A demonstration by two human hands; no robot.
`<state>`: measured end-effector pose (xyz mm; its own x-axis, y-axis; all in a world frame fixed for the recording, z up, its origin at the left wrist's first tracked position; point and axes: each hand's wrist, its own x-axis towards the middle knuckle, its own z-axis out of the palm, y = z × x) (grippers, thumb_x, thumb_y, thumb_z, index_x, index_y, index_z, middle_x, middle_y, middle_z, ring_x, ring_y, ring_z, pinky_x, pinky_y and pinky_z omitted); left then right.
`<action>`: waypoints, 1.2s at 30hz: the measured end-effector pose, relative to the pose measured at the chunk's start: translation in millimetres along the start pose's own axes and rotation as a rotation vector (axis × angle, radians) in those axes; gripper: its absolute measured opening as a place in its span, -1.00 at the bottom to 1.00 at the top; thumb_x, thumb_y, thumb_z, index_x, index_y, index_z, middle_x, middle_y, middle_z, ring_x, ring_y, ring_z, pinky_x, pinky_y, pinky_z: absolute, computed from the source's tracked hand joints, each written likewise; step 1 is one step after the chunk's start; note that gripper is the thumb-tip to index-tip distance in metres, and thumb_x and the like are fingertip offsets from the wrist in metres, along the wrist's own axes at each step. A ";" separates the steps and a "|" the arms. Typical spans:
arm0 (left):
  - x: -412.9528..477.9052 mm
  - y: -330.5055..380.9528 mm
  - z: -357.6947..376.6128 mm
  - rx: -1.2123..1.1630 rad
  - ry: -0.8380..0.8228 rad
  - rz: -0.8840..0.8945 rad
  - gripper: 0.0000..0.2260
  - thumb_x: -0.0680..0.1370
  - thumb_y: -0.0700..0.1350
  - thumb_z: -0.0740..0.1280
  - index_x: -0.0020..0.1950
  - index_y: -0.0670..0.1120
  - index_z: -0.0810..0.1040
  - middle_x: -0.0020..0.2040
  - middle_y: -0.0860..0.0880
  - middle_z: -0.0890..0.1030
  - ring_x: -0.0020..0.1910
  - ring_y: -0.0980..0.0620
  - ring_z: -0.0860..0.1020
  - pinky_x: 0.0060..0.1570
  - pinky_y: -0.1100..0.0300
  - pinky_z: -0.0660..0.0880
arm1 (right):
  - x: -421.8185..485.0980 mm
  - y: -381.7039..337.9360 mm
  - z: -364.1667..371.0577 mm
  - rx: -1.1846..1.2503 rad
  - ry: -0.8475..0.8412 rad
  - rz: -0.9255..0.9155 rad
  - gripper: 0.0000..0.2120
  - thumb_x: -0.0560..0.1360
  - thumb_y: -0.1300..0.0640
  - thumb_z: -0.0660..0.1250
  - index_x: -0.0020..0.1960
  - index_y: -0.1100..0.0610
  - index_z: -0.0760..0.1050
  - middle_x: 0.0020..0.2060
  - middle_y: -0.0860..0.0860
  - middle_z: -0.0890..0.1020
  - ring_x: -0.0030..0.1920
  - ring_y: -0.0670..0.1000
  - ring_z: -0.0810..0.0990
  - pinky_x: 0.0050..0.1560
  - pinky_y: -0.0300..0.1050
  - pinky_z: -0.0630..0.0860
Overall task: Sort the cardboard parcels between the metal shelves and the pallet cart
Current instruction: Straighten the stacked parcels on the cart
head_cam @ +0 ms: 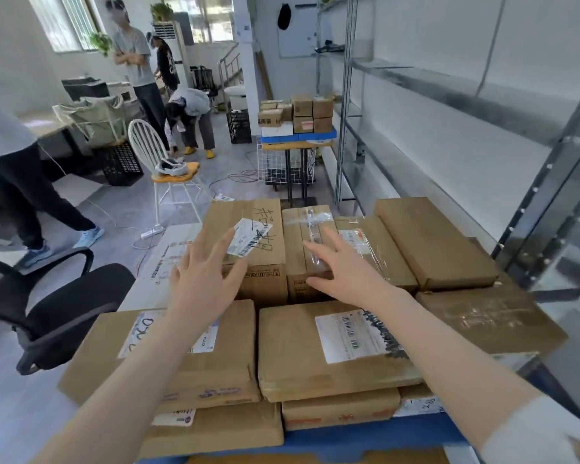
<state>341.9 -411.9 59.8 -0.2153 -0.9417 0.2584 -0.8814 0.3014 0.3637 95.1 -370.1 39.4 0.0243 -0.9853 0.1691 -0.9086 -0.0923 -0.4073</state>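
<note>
Several brown cardboard parcels lie stacked on a blue pallet cart point(365, 437) right in front of me. My left hand point(205, 272) hovers open, fingers spread, over the near edge of a tall box with black handwriting and a peeling white label point(248, 236). My right hand point(342, 266) is open too, fingers reaching onto a taped box point(308, 229) beside it. Nearer me lie a flat parcel with a blue-lettered label point(215, 356) and one with a barcode label point(302, 349). The metal shelves point(449, 92) run along the right wall, their boards bare.
A black office chair point(57, 296) stands at my left, a white chair point(161, 162) beyond it. A second stand with small boxes point(298, 118) sits ahead by the shelves. Several people stand at the back left, with black crates and cables on the floor.
</note>
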 end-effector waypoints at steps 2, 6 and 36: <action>2.8 -5.4 6.5 0.003 -0.009 -0.011 -0.53 0.48 0.30 0.03 0.38 0.35 0.04 0.53 -0.01 0.01 0.47 -0.15 0.02 0.35 -0.23 0.08 | 11.8 6.5 7.4 -0.069 -0.037 -0.007 -0.26 0.40 -0.21 0.33 0.47 -0.15 0.07 0.51 -0.04 -0.12 0.50 0.11 -0.07 0.42 0.15 0.15; 2.0 -11.1 15.4 -0.028 -0.021 -0.001 -0.54 0.47 0.31 0.03 0.36 0.33 0.13 0.52 0.07 -0.02 0.48 -0.07 -0.10 0.37 -0.20 0.05 | 21.4 16.2 10.6 -0.141 -0.079 -0.057 -0.17 0.31 -0.30 0.36 0.47 -0.15 0.08 0.49 -0.05 0.06 0.48 0.18 -0.07 0.39 0.20 0.18; -9.8 -80.3 -11.8 0.107 0.070 -0.101 -0.52 0.51 0.31 -0.09 0.42 0.29 0.02 0.51 -0.04 0.13 0.48 -0.10 0.01 0.41 -0.19 0.00 | -49.6 86.4 -55.8 -0.288 0.162 0.322 -0.32 0.40 -0.46 -0.09 0.45 -0.23 0.01 0.51 -0.02 0.03 0.48 0.13 0.02 0.40 0.22 0.11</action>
<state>419.8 -425.1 38.7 -0.0969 -0.9527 0.2880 -0.9375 0.1845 0.2949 -7.9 -321.1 45.9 -0.3229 -0.9199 0.2228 -0.9386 0.2810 -0.2001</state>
